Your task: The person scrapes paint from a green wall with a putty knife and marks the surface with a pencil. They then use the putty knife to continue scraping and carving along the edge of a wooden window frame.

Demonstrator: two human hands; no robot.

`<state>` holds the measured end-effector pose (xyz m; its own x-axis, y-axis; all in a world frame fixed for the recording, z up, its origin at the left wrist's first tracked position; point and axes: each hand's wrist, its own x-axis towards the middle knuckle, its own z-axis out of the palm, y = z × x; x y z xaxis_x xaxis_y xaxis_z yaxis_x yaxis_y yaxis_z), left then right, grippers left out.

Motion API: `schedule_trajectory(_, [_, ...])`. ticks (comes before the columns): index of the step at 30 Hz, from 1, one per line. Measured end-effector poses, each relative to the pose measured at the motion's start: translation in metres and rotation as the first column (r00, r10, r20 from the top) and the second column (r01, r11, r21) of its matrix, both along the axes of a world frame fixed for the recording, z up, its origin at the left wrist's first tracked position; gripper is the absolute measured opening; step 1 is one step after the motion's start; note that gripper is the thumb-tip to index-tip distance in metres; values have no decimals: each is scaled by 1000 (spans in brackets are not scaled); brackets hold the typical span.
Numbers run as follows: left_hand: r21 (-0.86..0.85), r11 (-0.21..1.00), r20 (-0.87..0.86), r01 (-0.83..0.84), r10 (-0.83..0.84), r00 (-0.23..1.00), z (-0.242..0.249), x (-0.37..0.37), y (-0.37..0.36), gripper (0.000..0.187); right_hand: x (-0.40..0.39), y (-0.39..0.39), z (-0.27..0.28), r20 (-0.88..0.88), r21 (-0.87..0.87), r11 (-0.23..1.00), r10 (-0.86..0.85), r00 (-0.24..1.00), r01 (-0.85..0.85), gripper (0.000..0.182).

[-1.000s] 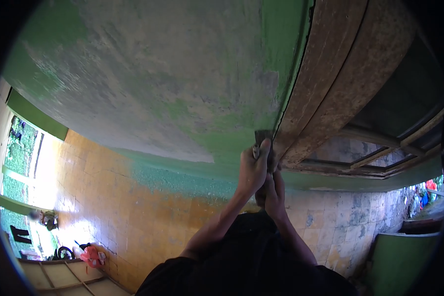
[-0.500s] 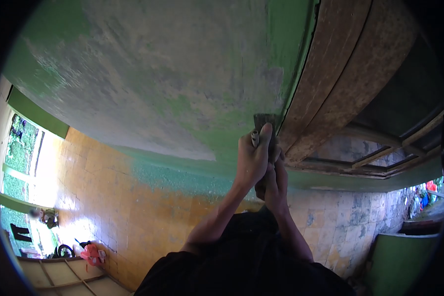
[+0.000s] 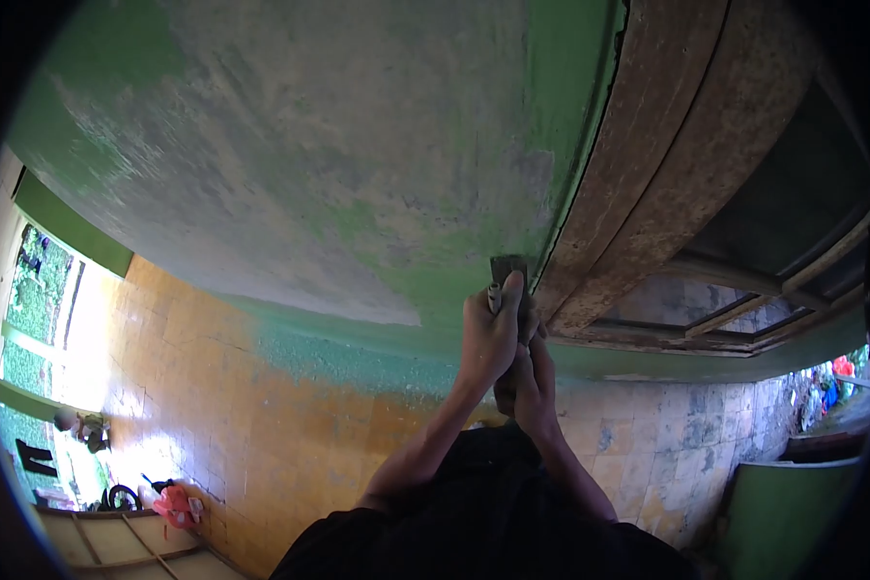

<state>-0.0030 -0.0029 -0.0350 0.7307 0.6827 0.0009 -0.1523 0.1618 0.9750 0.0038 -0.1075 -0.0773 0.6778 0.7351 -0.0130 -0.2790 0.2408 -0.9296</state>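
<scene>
Both hands grip one scraper (image 3: 508,264), its flat dark blade against the green and grey wall (image 3: 358,145), close to the brown wooden frame. My left hand (image 3: 490,333) wraps the upper part of the tool, thumb pointing up along it. A small pale cylinder (image 3: 494,299) sticks up between the fingers of that hand; its kind cannot be made out. Lower on the handle, my right hand (image 3: 534,372) is closed around it. The hands hide most of the handle. Around the blade, the wall shows green paint beside bare grey patches.
The brown wooden frame (image 3: 638,164) with glass panes runs along the right. Below the wall lies a tiled floor (image 3: 261,387). A red plastic bag (image 3: 176,506) rests at lower left, near a panel with wooden battens (image 3: 116,541). A green panel (image 3: 793,522) stands at lower right.
Both hands and the scraper have slid down the wall and slightly left, toward my body. The grip on the scraper looks the same.
</scene>
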Motion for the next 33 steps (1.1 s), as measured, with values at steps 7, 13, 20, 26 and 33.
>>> schedule_trajectory(7, [-13, 1000, 32, 8, -8, 999, -6, -2, 0, 53, -4, 0, 1, 5, 8, 999, -35, 999, 35, 35])
schedule_trajectory(13, [-35, 999, 17, 31, -30, 999, -6, -4, 0, 54, -4, 2, -4, 49, -25, 999, -45, 998, 46, 32])
schedule_trajectory(20, [-27, 1000, 90, 5, -2, 996, 12, 5, -1, 53, 4, -4, 11, 39, -2, 1000, -19, 999, 19, 32])
schedule_trajectory(26, [-43, 999, 80, -9, 12, 997, 8, 3, -5, 52, 3, -1, 10, 6, 9, 999, -38, 999, 38, 32])
schedule_trajectory(33, [21, 1000, 12, -21, 21, 1000, 0, 4, -4, 53, 3, -4, 10, -34, -16, 1000, -17, 999, 16, 31])
